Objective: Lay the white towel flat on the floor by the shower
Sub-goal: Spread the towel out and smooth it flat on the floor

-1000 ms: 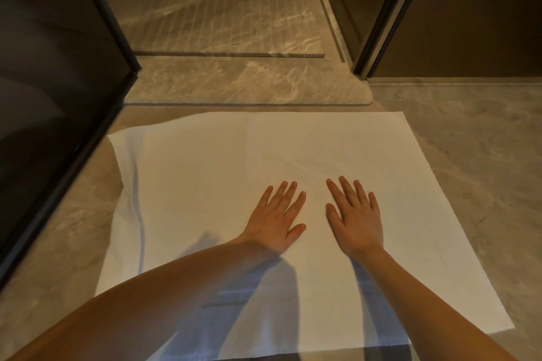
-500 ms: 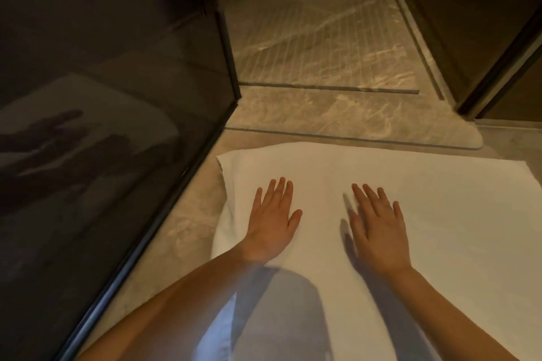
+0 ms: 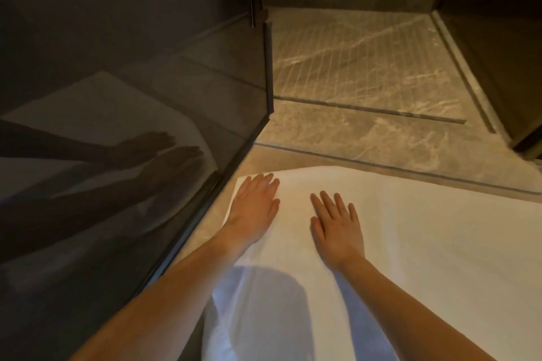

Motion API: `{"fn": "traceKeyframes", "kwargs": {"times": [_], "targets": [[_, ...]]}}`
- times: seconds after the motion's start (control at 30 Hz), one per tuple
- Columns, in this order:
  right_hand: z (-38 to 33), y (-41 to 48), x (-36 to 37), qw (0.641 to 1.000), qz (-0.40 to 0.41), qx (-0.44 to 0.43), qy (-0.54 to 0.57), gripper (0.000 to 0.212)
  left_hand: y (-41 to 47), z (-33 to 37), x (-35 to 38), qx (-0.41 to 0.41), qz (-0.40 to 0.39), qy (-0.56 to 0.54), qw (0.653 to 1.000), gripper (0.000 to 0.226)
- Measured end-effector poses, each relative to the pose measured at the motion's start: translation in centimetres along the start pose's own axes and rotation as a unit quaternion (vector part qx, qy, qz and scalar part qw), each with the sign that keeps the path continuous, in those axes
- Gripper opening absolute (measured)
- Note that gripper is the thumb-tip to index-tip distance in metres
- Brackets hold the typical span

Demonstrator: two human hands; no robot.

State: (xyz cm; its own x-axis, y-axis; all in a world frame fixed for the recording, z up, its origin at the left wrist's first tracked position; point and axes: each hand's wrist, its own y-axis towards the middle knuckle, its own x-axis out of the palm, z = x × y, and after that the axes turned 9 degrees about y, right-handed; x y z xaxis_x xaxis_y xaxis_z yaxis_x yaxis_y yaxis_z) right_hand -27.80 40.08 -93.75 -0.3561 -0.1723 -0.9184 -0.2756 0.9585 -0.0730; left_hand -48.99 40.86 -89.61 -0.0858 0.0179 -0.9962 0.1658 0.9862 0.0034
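Both hands are sliding leftward: the left hand (image 3: 254,206) is now pressing the white towel (image 3: 425,231) at its corner. The right hand (image 3: 338,227) is lying flat, apart (fingers straight), beside the glass panel (image 3: 132,114).

towel (image 3: 425,243): white cloth, matt, soft weave
floor (image 3: 366,138): veined marble-look stone, slight sheen
shower floor (image 3: 360,67): same stone, grooved
glass panel (image 3: 117,97): dark, glossy, reflective
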Motion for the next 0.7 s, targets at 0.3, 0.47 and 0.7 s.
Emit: {"fn": "traceKeyframes", "kwargs": {"times": [0.3, 0.47, 0.7], "targets": [[0.4, -0.2, 0.4, 0.999, 0.028, -0.010, 0.019, 0.054, 3.2, -3.4, -0.3, -0.067, -0.017, -0.082, 0.994, 0.043], [-0.3, -0.8, -0.5, 0.987, 0.102, -0.011, 0.122, 0.055, 1.0, -2.7, -0.9, 0.016, 0.132, -0.105, 0.986, 0.022], [-0.4, -1.2, -0.5, 0.973, 0.168, -0.050, 0.149, 0.057, -4.4, 0.2, 1.0, 0.218, 0.133, -0.018, 0.967, 0.026]]}}
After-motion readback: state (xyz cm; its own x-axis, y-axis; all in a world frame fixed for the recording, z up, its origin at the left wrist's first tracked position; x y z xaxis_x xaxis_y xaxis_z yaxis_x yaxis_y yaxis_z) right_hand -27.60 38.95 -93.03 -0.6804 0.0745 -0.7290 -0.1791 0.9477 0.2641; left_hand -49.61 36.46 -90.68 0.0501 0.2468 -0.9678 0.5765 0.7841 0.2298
